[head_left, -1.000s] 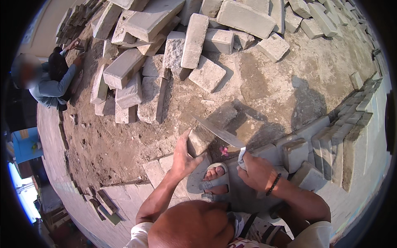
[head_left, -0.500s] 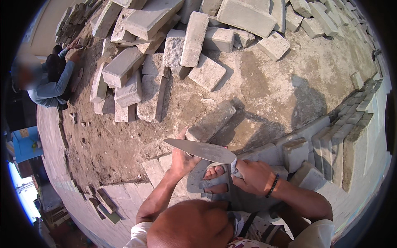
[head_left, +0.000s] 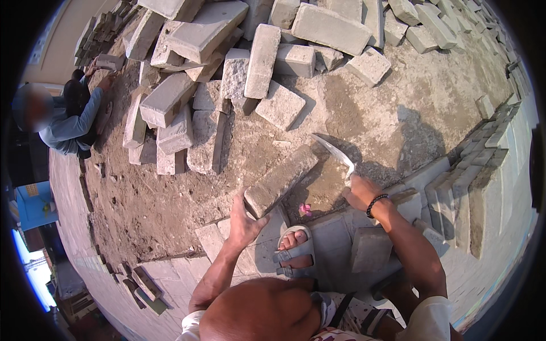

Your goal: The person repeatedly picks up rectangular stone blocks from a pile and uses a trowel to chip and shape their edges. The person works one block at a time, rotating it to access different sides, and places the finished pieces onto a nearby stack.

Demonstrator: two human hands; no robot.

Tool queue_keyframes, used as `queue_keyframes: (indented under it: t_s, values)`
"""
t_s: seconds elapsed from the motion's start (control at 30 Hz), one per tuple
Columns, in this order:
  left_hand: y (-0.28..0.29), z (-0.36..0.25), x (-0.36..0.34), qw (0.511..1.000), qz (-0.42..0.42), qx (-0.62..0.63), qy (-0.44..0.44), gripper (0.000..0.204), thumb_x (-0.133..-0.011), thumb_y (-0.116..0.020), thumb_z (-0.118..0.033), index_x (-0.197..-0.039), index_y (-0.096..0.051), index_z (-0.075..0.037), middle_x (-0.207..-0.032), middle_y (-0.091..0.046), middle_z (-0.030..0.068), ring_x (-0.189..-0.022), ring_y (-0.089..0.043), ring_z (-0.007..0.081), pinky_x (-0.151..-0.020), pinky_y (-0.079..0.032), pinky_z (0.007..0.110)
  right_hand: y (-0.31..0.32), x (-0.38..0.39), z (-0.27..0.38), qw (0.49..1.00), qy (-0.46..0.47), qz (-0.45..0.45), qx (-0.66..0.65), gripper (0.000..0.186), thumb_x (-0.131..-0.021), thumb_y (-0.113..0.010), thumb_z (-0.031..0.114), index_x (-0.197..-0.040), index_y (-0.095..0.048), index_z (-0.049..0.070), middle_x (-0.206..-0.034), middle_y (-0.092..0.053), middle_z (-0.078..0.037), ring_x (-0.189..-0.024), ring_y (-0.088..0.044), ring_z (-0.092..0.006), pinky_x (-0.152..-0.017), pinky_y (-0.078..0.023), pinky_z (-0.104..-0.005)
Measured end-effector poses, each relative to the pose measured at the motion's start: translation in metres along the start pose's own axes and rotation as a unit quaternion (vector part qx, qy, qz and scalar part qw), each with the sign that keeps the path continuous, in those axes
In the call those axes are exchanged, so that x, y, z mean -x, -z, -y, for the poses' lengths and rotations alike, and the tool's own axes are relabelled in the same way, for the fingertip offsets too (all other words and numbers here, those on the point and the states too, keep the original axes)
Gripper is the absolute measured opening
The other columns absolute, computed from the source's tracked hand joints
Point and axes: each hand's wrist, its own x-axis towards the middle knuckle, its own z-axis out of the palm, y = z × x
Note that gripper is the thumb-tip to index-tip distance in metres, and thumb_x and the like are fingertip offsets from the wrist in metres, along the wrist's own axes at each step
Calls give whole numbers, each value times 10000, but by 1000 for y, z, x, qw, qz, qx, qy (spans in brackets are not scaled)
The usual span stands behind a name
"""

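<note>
My left hand (head_left: 244, 221) is closed on the near end of a long, dirt-caked paver block (head_left: 280, 179), which lies slanting up to the right. My right hand (head_left: 361, 193) grips a trowel (head_left: 333, 149) by its handle; the metal blade points up and left, beside the block's far end, over the sandy soil. A small pink flower (head_left: 305, 209) lies just right of the block's lower end. My sandalled foot (head_left: 293, 250) rests on pale pavers just below the flower.
Loose concrete blocks (head_left: 205, 34) are heaped across the back. Stacked pavers (head_left: 478, 199) line the right side. Laid paving (head_left: 176, 273) edges the dirt below. A co-worker (head_left: 68, 119) in a blue top crouches at the left, hands at some blocks.
The trowel blade, earlier swung leftward over my left hand, has moved up and right with my right hand. The block and my left hand have shifted slightly left and down.
</note>
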Motion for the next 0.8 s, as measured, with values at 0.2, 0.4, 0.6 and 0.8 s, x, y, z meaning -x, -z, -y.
queue_keyframes:
  t_s: [0.2, 0.4, 0.6, 0.8]
  values:
    - [15, 39, -21, 1000, 0, -10, 1, 859, -681, -839, -60, -1386, -359, 33, -1198, -570, 242, -1136, -581, 358, -968, -460, 417, 2, 14, 13, 986, 27, -97, -131, 398, -856, -633, 333, -950, -536, -43, -801, -621, -273, -765, -649, -415, -678, -475, -477]
    - [28, 73, -43, 997, 31, -7, 67, 858, -678, -837, -64, -1397, -370, -9, -1256, -526, 245, -1141, -556, 366, -935, -477, 426, -27, 39, 36, 872, -58, 8, -487, 262, -933, -626, 214, -874, -483, 2, -649, -509, -42, -519, -529, -90, -438, -420, -301]
    - [21, 25, -47, 974, 24, -212, -82, 989, -687, -873, -185, -1482, -301, -50, -1461, -337, 230, -1325, -359, 420, -1083, -337, 504, -63, 60, 61, 856, -25, -2, -516, 276, -933, -610, 214, -989, -538, -47, -738, -629, -143, -628, -621, -182, -608, -492, -356]
    - [-11, -6, -68, 958, 114, -244, -102, 1014, -705, -849, -262, -1512, -269, -65, -1458, -369, 198, -1351, -316, 435, -1132, -231, 554, -90, 11, 39, 892, -81, 74, -439, 354, -928, -592, 295, -974, -528, -50, -776, -635, -225, -656, -662, -325, -621, -493, -417]
